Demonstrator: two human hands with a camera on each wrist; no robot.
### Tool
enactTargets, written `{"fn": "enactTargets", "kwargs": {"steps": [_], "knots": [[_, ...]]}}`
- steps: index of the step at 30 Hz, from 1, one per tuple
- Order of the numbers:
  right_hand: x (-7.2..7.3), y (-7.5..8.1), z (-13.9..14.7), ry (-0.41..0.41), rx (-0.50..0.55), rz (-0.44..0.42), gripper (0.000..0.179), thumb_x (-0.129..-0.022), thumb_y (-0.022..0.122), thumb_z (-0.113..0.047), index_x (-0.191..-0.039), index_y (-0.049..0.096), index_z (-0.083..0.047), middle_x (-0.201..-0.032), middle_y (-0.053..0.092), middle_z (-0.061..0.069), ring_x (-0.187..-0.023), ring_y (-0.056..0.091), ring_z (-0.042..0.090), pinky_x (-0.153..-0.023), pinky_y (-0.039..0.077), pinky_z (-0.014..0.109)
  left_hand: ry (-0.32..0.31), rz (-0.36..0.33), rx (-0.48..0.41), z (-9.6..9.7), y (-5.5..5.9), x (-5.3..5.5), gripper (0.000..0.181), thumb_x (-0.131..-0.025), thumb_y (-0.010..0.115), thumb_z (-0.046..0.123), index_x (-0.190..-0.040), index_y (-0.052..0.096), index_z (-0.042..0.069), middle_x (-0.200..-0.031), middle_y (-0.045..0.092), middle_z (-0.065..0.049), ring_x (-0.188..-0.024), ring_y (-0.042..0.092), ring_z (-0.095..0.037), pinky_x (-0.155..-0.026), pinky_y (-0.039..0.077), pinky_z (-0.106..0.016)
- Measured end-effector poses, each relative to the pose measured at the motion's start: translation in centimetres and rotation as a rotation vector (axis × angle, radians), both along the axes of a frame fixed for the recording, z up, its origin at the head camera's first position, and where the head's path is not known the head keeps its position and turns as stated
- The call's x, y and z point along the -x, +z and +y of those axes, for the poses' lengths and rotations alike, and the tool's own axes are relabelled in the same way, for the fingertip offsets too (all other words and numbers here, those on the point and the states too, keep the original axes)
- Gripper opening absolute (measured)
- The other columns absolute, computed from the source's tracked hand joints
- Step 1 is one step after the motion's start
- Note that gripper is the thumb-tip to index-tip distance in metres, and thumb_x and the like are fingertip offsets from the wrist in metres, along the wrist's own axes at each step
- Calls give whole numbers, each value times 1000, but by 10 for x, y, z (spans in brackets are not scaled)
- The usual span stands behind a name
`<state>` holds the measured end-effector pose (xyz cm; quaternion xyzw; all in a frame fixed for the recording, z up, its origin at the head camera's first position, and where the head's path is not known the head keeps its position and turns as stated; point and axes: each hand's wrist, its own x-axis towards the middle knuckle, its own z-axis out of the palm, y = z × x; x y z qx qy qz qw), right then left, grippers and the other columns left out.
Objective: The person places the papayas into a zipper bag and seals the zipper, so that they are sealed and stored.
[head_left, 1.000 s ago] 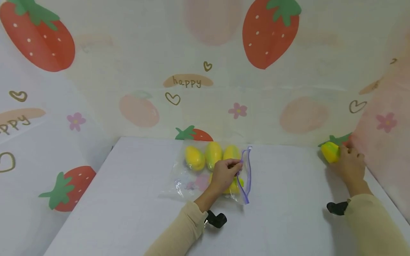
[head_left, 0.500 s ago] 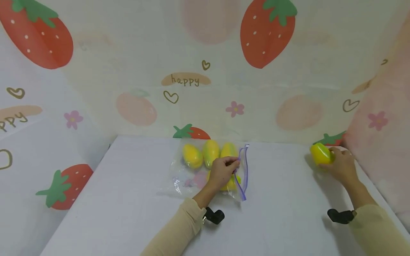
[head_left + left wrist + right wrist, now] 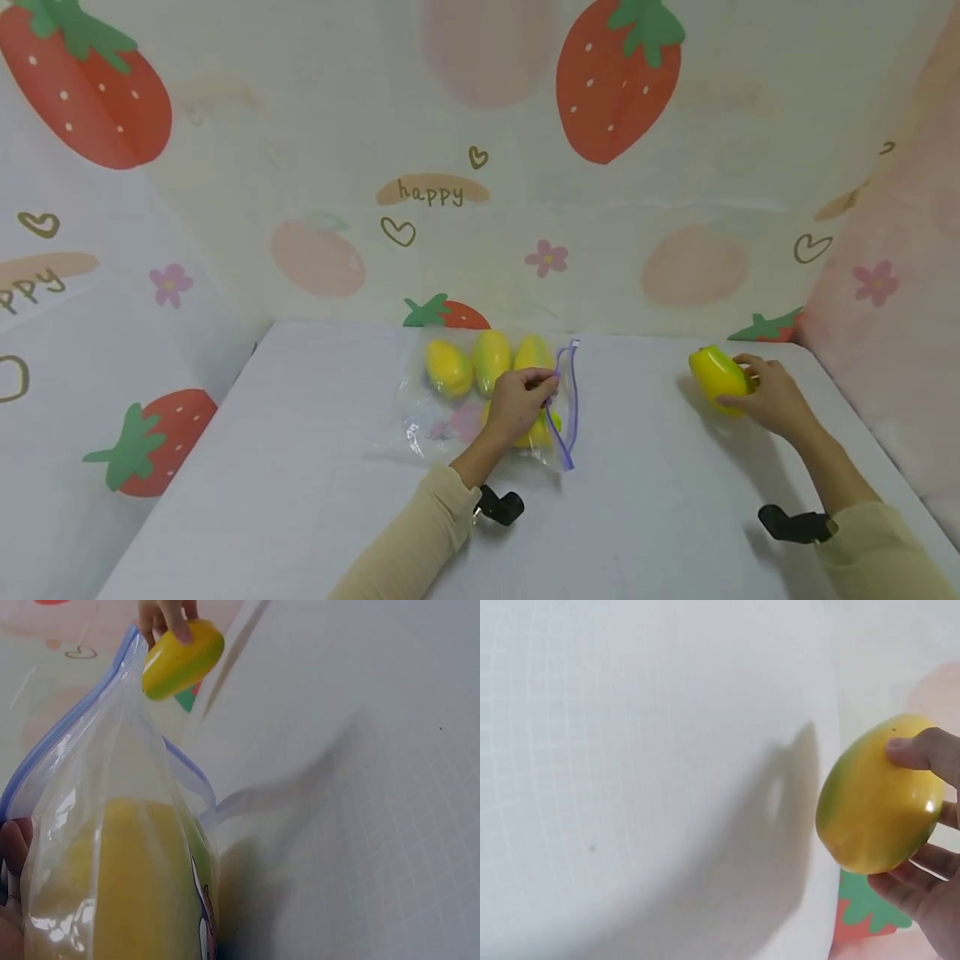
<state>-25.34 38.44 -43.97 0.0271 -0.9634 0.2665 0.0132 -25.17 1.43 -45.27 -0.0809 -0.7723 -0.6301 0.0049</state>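
A strawberry-printed backdrop [image 3: 480, 275] stands behind the white surface [image 3: 315, 517]. On the surface's far part lies a clear bag [image 3: 408, 408] containing yellow fruits [image 3: 447, 368]; its purple edge [image 3: 574, 400] faces right. The left hand [image 3: 516, 407] pinches that edge. Well to the right, the right hand [image 3: 776, 402] grips a yellow-green fruit [image 3: 716, 379] at its left, off the surface. Small lettering [image 3: 431, 193] on the backdrop reads "happy".
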Motion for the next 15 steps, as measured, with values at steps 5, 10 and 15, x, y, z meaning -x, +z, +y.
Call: {"fn": "enactTargets", "kwargs": {"steps": [5,10,15], "knots": [[-4,3,-10,40,6,-8,70,-82,76,-27,-133,43,8,-116,46,36,-105,50,50,-82,51,57,0,-13,-14,0,0,-1,25,-93,65,18,-105,72,-4,-84,71,-11,-67,55,-9,-61,49,-17],[-6,6,-23,81,5,0,69,-81,77,-27,-132,45,6,-116,49,34,-106,52,48,-82,51,56,4,-12,-17,0,-1,0,26,-94,65,17,-105,72,-5,-85,71,-11,-67,56,-8,-63,51,-17],[-9,12,-36,104,6,12,68,-81,77,-27,-134,47,4,-120,50,32,-107,52,46,-82,52,56,1,-5,-6,1,0,1,25,-94,65,16,-106,72,-4,-86,71,-12,-68,56,-8,-63,51,-17]]}}
